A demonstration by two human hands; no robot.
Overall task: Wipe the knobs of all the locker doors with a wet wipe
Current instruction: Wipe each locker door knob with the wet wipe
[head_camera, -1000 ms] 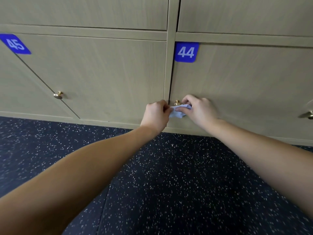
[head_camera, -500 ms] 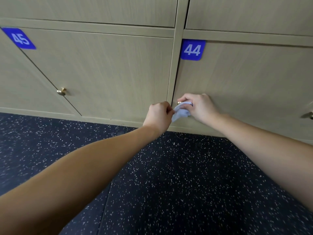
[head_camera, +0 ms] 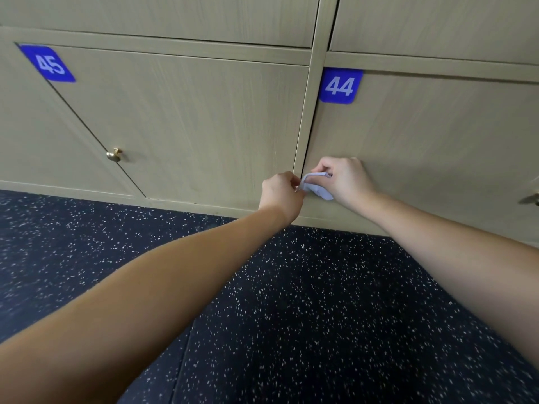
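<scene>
A pale wet wipe (head_camera: pixel 315 186) is bunched at the left edge of locker door 44 (head_camera: pixel 423 147), where that door's knob sits; the knob itself is hidden behind the wipe and fingers. My right hand (head_camera: pixel 345 179) grips the wipe from the right, fingers curled round it against the door. My left hand (head_camera: pixel 281 192) pinches the wipe's left end. A brass knob (head_camera: pixel 114 155) shows on locker door 45 (head_camera: pixel 189 126) to the left, untouched.
Another brass knob (head_camera: pixel 532 198) peeks in at the right edge. Blue number plates 45 (head_camera: pixel 48 64) and 44 (head_camera: pixel 340 86) mark the doors. A dark speckled floor (head_camera: pixel 291 316) runs below the lockers. More doors sit in the row above.
The view has shifted slightly left and down. The wipe now covers the knob of door 44, which showed one second ago. Both hands stay on the wipe.
</scene>
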